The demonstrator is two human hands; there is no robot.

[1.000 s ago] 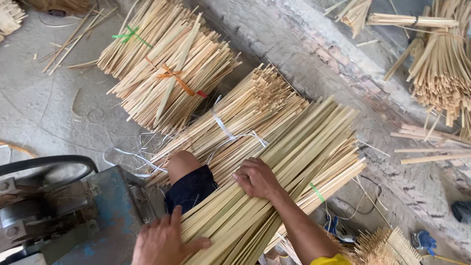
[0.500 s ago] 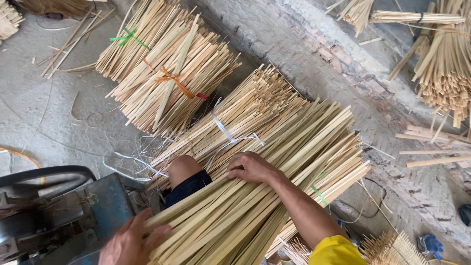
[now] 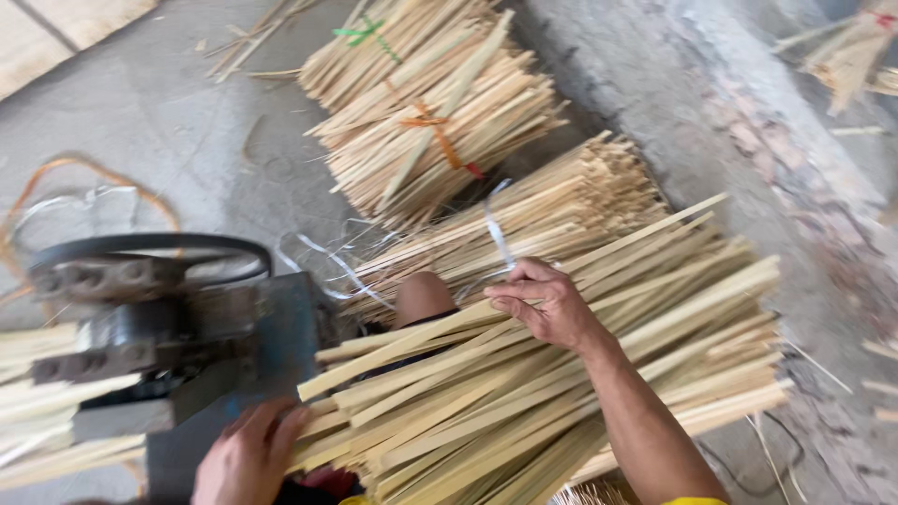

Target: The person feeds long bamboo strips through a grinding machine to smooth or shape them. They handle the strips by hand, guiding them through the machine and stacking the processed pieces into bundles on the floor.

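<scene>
1. Two hands on one big loose bundle of bamboo slats (image 3: 561,393), which lies across my lap, ends running from lower left to upper right.
2. My right hand (image 3: 547,304) lies on top of the bundle near its middle, palm down, fingers curled over a few top slats and pressing them. Not a pinch, more a loose grip.
3. My left hand (image 3: 248,458) is at the bundle's lower-left end, fingers spread and wrapped against the slat ends. Blurred, so exact contact is hard to read.
4. My knee (image 3: 423,297) shows just past the bundle's far edge, between it and the next bundle.
5. A tied bundle (image 3: 552,210) with a white strap (image 3: 496,229) lies on the concrete floor (image 3: 168,122) right beyond my knee.
6. Further up the floor: another bundle with an orange tie (image 3: 435,131), and one with a green tie (image 3: 367,30) near the top edge.
7. The dark blue-grey machine (image 3: 187,337) with its black belt wheel (image 3: 150,251) sits at my left, just beside the left hand.
8. More slats (image 3: 47,393) stick out at the left edge, beside the machine.
9. Loose white strapping (image 3: 327,257) lies on the floor between machine and tied bundles.
</scene>
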